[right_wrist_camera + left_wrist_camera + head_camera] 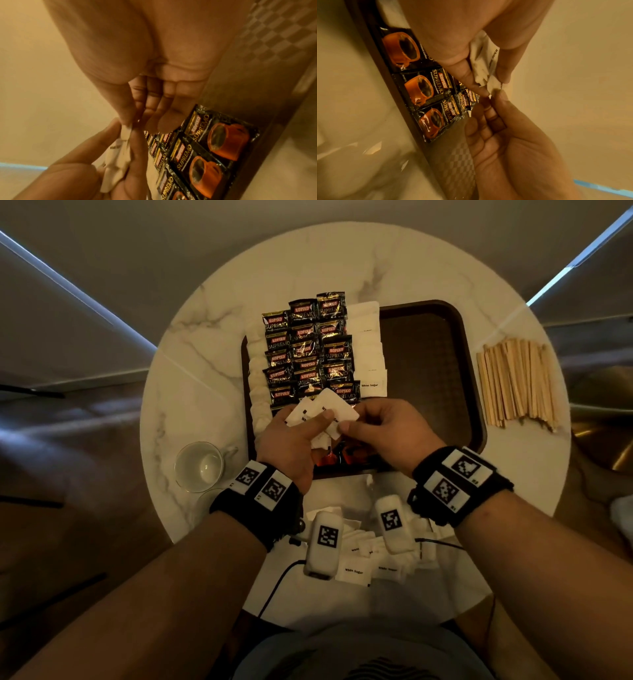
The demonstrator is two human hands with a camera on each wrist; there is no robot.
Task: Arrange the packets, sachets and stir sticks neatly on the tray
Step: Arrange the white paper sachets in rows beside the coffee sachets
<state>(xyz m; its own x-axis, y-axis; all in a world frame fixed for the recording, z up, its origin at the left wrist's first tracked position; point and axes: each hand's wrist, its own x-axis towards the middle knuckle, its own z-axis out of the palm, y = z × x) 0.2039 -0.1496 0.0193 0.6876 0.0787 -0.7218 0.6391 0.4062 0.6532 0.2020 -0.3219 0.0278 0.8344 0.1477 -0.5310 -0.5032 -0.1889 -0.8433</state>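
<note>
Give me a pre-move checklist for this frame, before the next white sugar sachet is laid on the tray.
1. Left hand has a secure grip on the bunch of sugar sachets: ok.
2. Right hand pinches a single sachet off the bunch: cannot tell; the wrist views show a thumb and finger pinch, not how many.
3. Free space on the tray: ok, its right half is bare.
4. Coffee packets in tidy rows: ok.
5. White sugar column beside them overlaps evenly: ok.
6. Stir sticks on the tray: not ok, they lie on the table to its right.
</note>
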